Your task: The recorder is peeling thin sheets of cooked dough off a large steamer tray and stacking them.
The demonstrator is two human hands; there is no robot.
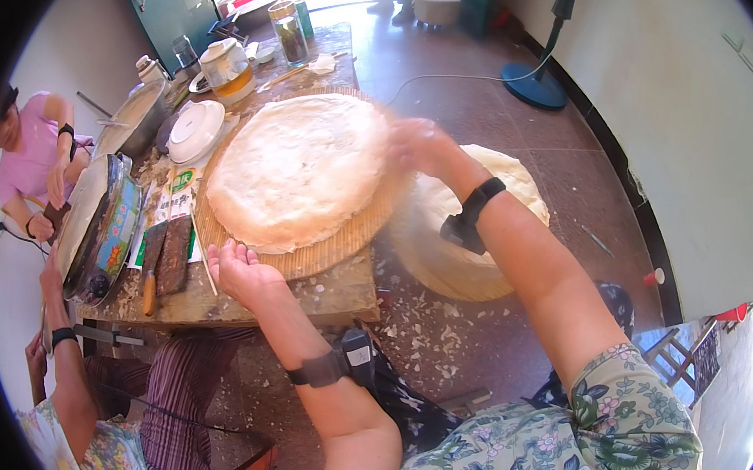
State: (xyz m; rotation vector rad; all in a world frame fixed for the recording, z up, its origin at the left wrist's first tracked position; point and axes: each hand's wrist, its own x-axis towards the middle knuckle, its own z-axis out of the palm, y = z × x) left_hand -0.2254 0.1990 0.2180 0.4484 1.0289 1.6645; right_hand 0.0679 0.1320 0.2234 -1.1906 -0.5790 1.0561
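Note:
A stack of large, round, thin flatbreads [298, 168] lies on a round ribbed mat [321, 250] at the table's corner. At the near left edge of the bread, my left hand [239, 273] is palm up with its fingers bent; whether they pinch the edge cannot be told. My right hand [418, 146], blurred, is at the right edge of the bread, and its fingers are unclear. Below my right forearm, another round flatbread [515, 180] rests on a second round mat [467, 276], lower than the tabletop.
On the wooden table [337, 299] are a wooden-handled knife [150, 276], a dark flat block [174, 254], upturned white dishes [195, 130], a lidded jar [227, 74] and a glass jar [291, 39]. Two people work around an electric griddle [105, 231] and a large basin [134, 120]. Crumbs litter the floor.

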